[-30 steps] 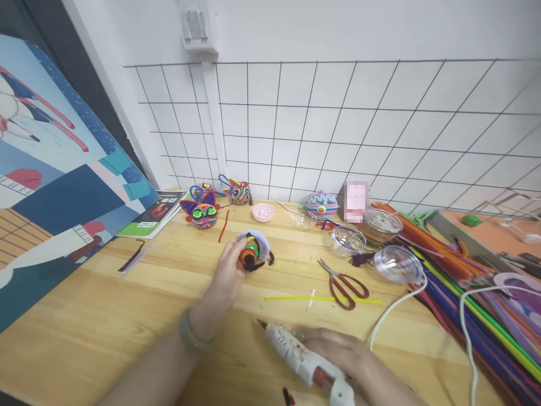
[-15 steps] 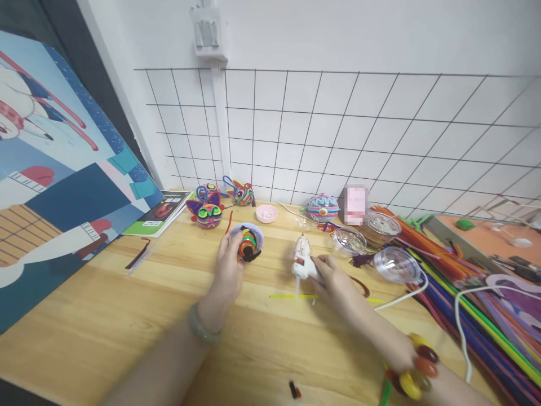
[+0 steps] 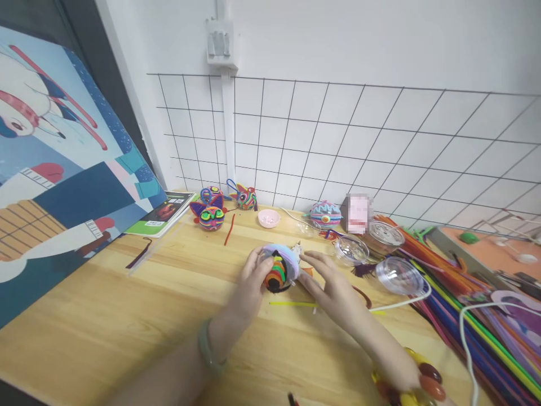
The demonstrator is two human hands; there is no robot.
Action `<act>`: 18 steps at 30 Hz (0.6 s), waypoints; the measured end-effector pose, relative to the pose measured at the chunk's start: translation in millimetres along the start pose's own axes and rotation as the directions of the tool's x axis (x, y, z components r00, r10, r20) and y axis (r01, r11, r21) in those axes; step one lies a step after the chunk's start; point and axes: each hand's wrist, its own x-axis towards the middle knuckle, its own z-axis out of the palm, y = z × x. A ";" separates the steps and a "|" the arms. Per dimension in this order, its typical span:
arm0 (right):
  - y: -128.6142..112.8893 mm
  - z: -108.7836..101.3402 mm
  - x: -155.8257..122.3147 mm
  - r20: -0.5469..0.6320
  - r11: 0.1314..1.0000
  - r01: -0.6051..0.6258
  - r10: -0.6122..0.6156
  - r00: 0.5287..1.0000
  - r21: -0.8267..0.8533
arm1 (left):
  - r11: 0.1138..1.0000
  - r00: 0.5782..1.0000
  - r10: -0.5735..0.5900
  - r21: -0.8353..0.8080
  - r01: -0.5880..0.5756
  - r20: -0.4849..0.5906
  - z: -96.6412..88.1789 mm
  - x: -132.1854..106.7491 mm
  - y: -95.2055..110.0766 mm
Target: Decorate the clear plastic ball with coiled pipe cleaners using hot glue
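Note:
My left hand [image 3: 255, 277] grips a round pipe-cleaner craft [image 3: 279, 273] with a lilac rim and a coil of orange, green, yellow and black. My right hand [image 3: 332, 285] has its fingers apart beside the craft's right side; whether the fingertips touch it I cannot tell. Behind them lies a white hot glue gun [image 3: 297, 250], mostly hidden by the craft. A yellow pipe cleaner [image 3: 291, 304] lies just in front of the hands. Farther back is a red pipe cleaner [image 3: 229, 230].
Finished cat-like ornaments [image 3: 211, 219], a pink bowl [image 3: 269, 219] and a striped ball [image 3: 325, 215] stand along the wall. Clear plastic shells [image 3: 399, 276] and bundled pipe cleaners [image 3: 477, 327] lie right, with a white cord [image 3: 462, 332]. A large illustrated board [image 3: 80, 208] leans at left.
My right hand has let go of the glue gun, which now lies on the table. My left hand has brought the craft right, close to my right hand. The view has shifted slightly.

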 end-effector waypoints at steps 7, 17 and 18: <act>-33.1 -35.1 -2.0 0.027 0.793 -0.094 0.098 0.995 0.602 | 0.982 0.968 -0.175 0.103 0.159 0.179 2.6 -10.4 -9.8; -22.6 -47.9 0.2 0.473 0.546 -0.434 0.078 0.878 0.716 | 0.892 0.867 -0.347 0.411 0.187 0.359 -6.0 -7.6 -4.2; -22.6 -48.6 -0.3 0.481 0.546 -0.435 0.065 0.874 0.716 | 0.885 0.863 -0.348 0.431 0.175 0.365 -5.9 -7.5 -2.8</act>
